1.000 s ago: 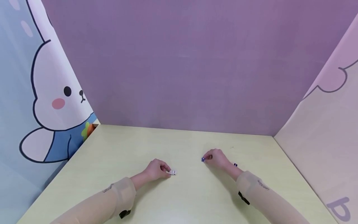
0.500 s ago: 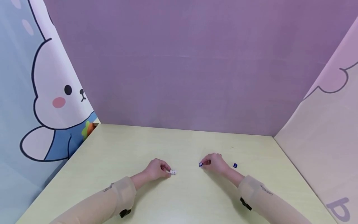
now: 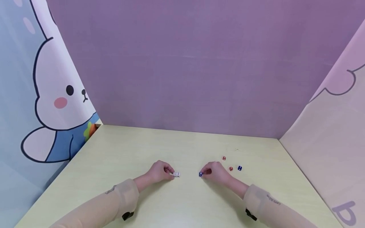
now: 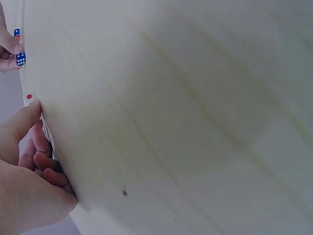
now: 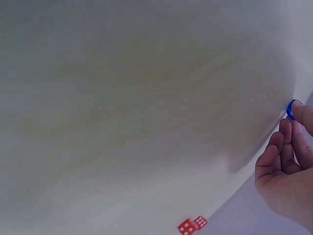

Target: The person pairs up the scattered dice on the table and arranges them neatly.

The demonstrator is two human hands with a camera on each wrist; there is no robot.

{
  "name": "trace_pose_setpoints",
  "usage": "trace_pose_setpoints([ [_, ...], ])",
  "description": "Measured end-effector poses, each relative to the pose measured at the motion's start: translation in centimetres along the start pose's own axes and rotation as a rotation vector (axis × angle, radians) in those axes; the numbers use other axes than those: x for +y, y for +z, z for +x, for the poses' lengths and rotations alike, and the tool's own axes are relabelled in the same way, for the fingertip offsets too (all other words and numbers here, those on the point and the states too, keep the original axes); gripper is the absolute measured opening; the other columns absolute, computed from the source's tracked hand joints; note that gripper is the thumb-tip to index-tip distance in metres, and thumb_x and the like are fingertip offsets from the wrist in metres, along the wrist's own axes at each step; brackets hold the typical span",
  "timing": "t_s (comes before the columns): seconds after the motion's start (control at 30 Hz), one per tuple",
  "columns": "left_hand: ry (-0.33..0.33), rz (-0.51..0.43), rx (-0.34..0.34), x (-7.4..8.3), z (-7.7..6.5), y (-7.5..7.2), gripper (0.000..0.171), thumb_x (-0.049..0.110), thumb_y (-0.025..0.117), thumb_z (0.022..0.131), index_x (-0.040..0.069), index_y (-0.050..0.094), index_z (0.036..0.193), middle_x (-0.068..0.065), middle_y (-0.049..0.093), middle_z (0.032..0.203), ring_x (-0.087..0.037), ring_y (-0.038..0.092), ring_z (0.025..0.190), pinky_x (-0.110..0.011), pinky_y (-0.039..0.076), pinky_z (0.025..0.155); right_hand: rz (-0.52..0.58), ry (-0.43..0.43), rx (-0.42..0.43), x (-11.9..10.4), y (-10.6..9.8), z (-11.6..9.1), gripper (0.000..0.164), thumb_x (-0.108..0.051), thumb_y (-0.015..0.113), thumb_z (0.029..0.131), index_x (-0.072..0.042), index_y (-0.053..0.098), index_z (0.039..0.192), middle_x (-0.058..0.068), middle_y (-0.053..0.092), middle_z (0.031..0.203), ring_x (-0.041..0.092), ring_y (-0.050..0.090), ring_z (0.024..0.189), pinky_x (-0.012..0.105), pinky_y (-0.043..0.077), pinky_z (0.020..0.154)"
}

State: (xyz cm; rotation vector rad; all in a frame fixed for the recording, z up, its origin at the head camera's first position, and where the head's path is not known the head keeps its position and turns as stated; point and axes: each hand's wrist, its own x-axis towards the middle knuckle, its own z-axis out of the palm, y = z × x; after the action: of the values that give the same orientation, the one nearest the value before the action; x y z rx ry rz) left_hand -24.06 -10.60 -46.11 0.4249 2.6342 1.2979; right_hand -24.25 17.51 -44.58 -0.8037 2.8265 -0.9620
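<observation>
Near the middle of the table, my left hand [image 3: 160,172] pinches a white die between thumb and fingertips. Two white dice [image 3: 176,174] show side by side at those fingertips. In the left wrist view the thumb sits against a white die [image 4: 30,96] with a red pip. My right hand [image 3: 215,172] pinches a blue die [image 3: 201,174] with white pips, a short gap to the right of the white ones. The right wrist view shows that blue die [image 5: 292,109] mostly hidden by the thumb.
Beyond and to the right of my right hand lie two red dice, one farther back [image 3: 224,158] and one nearer [image 3: 231,168]. Another blue die [image 3: 240,168] sits beside them. A purple panel [image 3: 182,66] rises behind the pale table [image 3: 137,139], with printed cloth on both sides.
My right hand has moved left and nearer with the blue die, toward the white dice. The red dice have come into view from behind it. My left hand stays in place.
</observation>
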Motion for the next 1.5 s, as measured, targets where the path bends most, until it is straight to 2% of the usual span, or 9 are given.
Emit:
trace_pose_setpoints([
  [0.3,0.003,-0.003,0.008,0.1,-0.1,0.1,0.018,0.009,0.081,0.07,0.007,0.071,0.084,0.003,0.059,0.067,-0.009,0.049,0.062,-0.022,0.041,0.058,0.028,-0.029,0.0,-1.5,1.4,-0.6,0.011,-0.003,0.075,0.075,-0.006,0.072,0.086,-0.003,0.066,0.076,0.002,0.052,0.066,0.019,0.047,0.06],
  [0.57,-0.02,-0.033,0.025,0.1,-0.4,-0.1,0.022,0.008,0.082,0.068,0.007,0.071,0.086,0.002,0.06,0.069,-0.011,0.051,0.065,-0.025,0.043,0.064,0.053,-0.052,-0.033,-3.6,2.3,-0.8,0.01,-0.003,0.075,0.075,-0.004,0.073,0.085,-0.001,0.065,0.075,0.003,0.052,0.065,0.019,0.046,0.059],
  [0.87,-0.04,-0.038,0.03,-0.3,-1.5,-0.9,0.024,0.008,0.083,0.067,0.006,0.07,0.088,0.001,0.059,0.07,-0.012,0.051,0.067,-0.023,0.044,0.064,0.076,-0.041,-0.065,-5.1,3.5,-0.4,0.01,-0.006,0.077,0.076,-0.004,0.073,0.084,-0.004,0.065,0.074,0.0,0.052,0.064,0.017,0.047,0.06],
  [1.23,0.044,-0.061,0.003,0.0,-2.7,-0.5,0.021,0.009,0.082,0.069,0.006,0.07,0.086,0.003,0.059,0.069,-0.012,0.052,0.066,-0.022,0.044,0.061,0.09,-0.046,-0.087,-6.8,4.7,0.7,0.007,-0.004,0.074,0.077,-0.005,0.072,0.084,-0.004,0.065,0.072,-0.002,0.053,0.063,0.016,0.048,0.061],
  [1.5,0.077,-0.06,-0.021,0.0,-2.9,-0.2,0.02,0.009,0.081,0.07,0.007,0.071,0.086,0.004,0.059,0.068,-0.01,0.053,0.065,-0.021,0.044,0.062,0.053,-0.07,-0.071,-8.0,5.6,1.6,0.005,-0.002,0.073,0.078,-0.003,0.072,0.083,-0.002,0.068,0.072,-0.002,0.056,0.063,0.013,0.047,0.061],
])
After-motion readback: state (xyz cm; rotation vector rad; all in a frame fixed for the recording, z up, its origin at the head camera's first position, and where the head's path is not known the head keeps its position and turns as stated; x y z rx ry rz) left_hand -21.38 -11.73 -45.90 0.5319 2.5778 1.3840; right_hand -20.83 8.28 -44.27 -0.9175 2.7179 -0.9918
